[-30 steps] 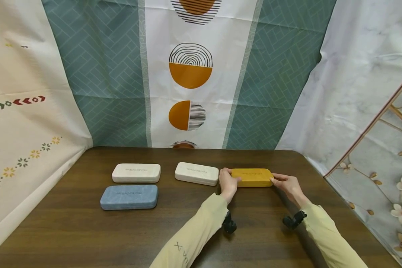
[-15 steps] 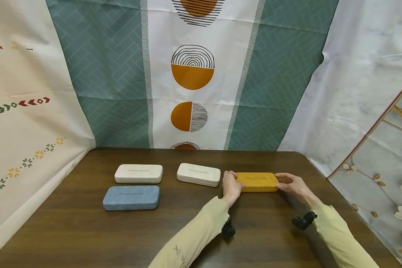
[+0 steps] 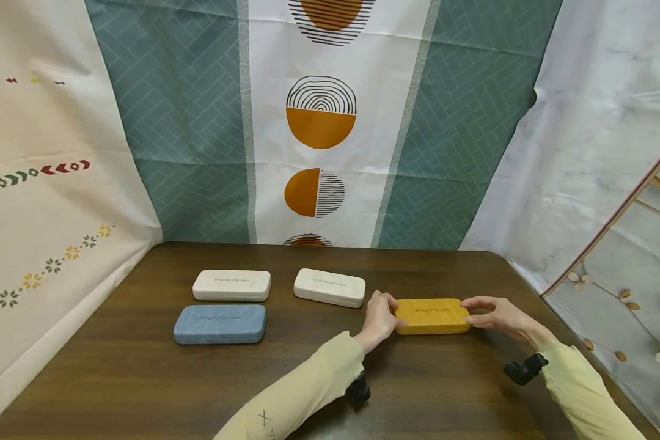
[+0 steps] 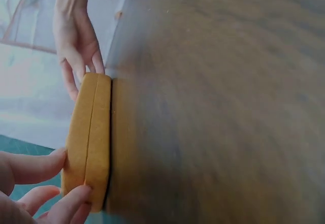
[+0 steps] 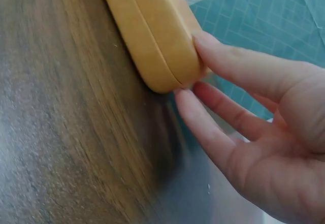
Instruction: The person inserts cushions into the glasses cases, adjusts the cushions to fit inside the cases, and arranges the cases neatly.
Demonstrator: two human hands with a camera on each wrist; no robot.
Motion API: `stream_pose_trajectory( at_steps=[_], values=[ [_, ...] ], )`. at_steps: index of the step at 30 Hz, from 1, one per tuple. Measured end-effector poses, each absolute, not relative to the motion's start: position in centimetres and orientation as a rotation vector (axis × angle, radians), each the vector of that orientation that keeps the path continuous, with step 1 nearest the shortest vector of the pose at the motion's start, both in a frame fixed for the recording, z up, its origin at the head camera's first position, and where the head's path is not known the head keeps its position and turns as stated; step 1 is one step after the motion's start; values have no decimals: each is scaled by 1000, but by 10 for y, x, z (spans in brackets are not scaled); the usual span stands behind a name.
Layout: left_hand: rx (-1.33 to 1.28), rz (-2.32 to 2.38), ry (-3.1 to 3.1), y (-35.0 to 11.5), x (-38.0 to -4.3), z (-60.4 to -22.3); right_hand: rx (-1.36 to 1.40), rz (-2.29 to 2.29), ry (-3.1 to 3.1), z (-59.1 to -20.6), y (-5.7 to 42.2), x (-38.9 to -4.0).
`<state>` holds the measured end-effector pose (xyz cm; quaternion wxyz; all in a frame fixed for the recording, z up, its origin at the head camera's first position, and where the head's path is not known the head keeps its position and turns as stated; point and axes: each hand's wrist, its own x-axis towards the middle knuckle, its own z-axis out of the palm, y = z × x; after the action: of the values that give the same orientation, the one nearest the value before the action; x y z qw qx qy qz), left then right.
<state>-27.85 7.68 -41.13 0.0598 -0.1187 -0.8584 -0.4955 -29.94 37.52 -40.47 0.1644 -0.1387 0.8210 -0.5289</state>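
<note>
A yellow glasses case (image 3: 432, 316) with dark lettering on its lid lies on the brown table, long side across the head view. My left hand (image 3: 378, 321) holds its left end; in the left wrist view the thumb presses the lid's edge and the fingertips touch the side below the seam of the case (image 4: 91, 132). At the opposite end, my right hand (image 3: 500, 316) pinches the corner. The right wrist view shows that thumb (image 5: 228, 59) on the lid's edge and fingertips at the rounded end, low by the table.
Left of my hands lie a white glasses case (image 3: 330, 288), set slightly askew, and another white case (image 3: 231, 285) farther left. A blue case (image 3: 220, 324) sits just in front of that one. Patterned cloth (image 3: 198, 122) hangs behind the table (image 3: 253, 391) and along both sides.
Both hands have drawn the yellow glasses case toward me and a little to the right across the table. The white and blue cases stay put while the head view shifts slightly.
</note>
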Motion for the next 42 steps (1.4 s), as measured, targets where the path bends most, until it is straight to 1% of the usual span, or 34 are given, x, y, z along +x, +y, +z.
stream_pose_trajectory(
  at_steps=[9, 24, 32, 42],
  values=[
    [-542, -1351, -2688, 44, -266, -404, -464, -1480, 2214, -406, 361, -300],
    [-640, -1356, -2685, -32, -270, -406, -539, -1466, 2168, -404, 289, -301],
    [-580, -1659, -2706, -75, -274, -404, -604, -1443, 2189, -405, 249, -302],
    [-558, -1686, -2746, -115, -275, -399, -613, -1498, 2151, -406, 207, -302]
  ],
)
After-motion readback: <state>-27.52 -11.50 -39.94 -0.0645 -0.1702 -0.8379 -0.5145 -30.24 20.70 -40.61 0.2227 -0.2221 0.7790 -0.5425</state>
